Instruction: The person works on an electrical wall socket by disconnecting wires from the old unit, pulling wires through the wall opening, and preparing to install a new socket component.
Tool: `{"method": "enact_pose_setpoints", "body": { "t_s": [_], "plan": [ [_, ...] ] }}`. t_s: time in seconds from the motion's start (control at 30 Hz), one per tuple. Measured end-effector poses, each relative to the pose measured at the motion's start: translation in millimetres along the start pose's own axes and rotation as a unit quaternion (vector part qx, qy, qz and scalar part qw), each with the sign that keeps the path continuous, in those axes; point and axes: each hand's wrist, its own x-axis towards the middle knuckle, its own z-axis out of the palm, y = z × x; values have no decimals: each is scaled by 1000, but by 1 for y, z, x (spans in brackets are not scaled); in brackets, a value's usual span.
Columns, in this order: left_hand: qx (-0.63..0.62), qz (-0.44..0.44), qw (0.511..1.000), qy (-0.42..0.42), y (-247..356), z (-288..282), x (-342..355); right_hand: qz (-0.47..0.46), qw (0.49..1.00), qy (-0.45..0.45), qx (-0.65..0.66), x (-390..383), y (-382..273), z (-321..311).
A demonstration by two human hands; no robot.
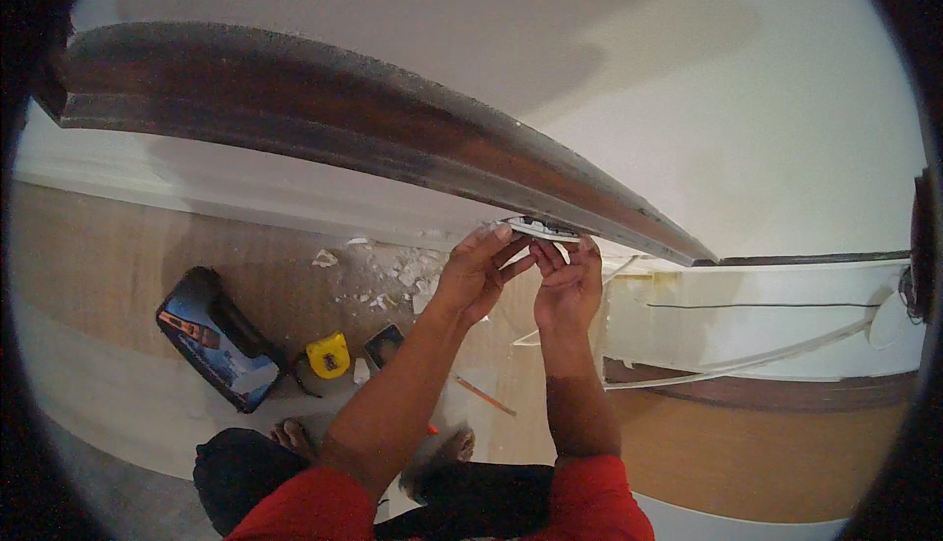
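Where the hands meet: both close on a small white fitting point(543, 229), tucked under the dark wooden rail point(393, 128) by the white wall point(766, 128).
Left hand point(478, 271): fingers curled, pinching the fitting's left end.
Right hand point(570, 281): fingertips gripping its right end.
Floor, near left: yellow tape measure point(327, 354), a dark case point(216, 337), white plaster rubble point(393, 281) farther back.

The rail point(344, 118) runs from upper left to centre right, in front of the wall point(688, 99). Both hands, left hand point(478, 271) and right hand point(568, 285), meet side by side at a flat part point(542, 229) under the rail. On the floor point(98, 246) below left lie a case point(218, 340), then a tape measure point(328, 355) to its right, with debris point(393, 276) behind them.
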Motion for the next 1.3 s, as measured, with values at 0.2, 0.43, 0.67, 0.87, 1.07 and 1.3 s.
{"method": "enact_pose_setpoints", "body": {
  "t_s": [0.2, 0.43, 0.67, 0.87, 1.07, 1.3],
  "plan": [
    [21, 1, 1000, -5, 0, -1, -1, -4, 1000, -5, -9, 2, 3, -4],
    [24, 7, 1000, 17, -6, -2, -1, -10, 1000, -27, 1, 0, -1, -4],
    [22, 11, 998, 62, -7, 6, -4, -45, 998, -30, -29, 5, 1, -8],
    [38, 36, 996, 66, -9, 9, -6, -39, 997, -39, -57, 3, -8, -6],
    [20, 53, 998, 29, -9, 5, -2, -17, 999, -30, -28, -1, -18, -2],
    [23, 74, 997, 20, -13, 1, -1, 0, 1000, -23, 10, 5, -13, -11]
  ]
}}
